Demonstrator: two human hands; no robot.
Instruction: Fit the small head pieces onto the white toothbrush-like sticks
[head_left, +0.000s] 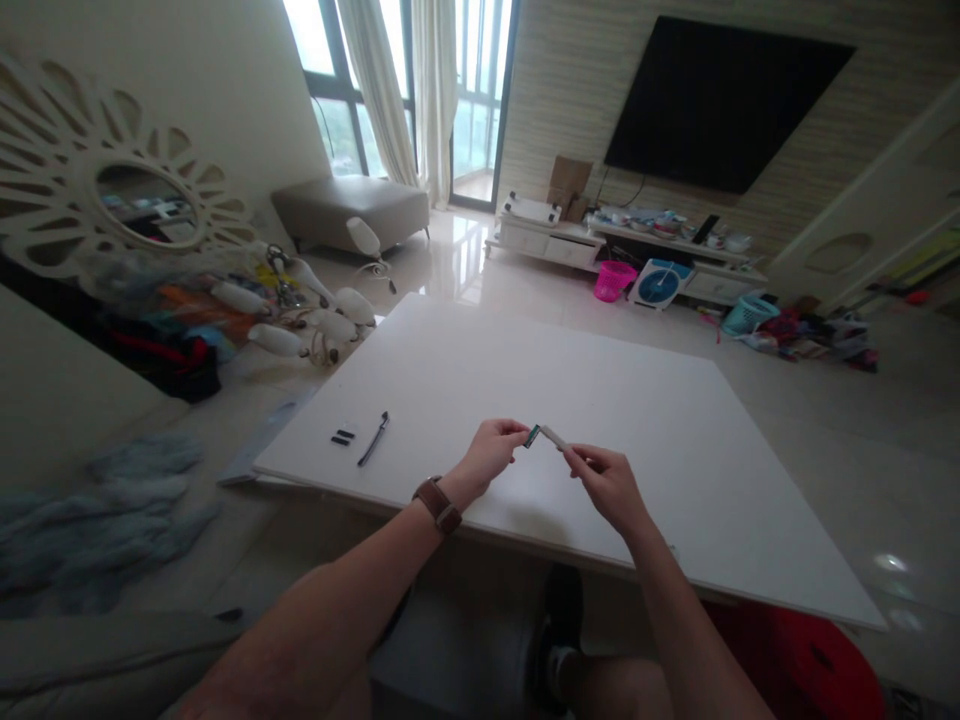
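My left hand (493, 455), with a brown watch on its wrist, pinches a small green circuit board (532, 437) above the white table. My right hand (606, 482) is closed on one end of a flat light-grey strip (553, 437). The strip's far end meets or nearly meets the board's upper edge; whether they touch I cannot tell. To the left on the tabletop lies a dark, slim brush-like tool (373, 440). Beside it are two small black pieces (342, 438), too small to name.
The white table (637, 400) spreads before me. Past its left edge lie a chandelier with white shades (330, 325) and a sunburst mirror frame (150, 200). A pink basket (615, 282) and a blue fan (658, 285) stand by the TV cabinet. A red stool (802, 660) is at lower right.
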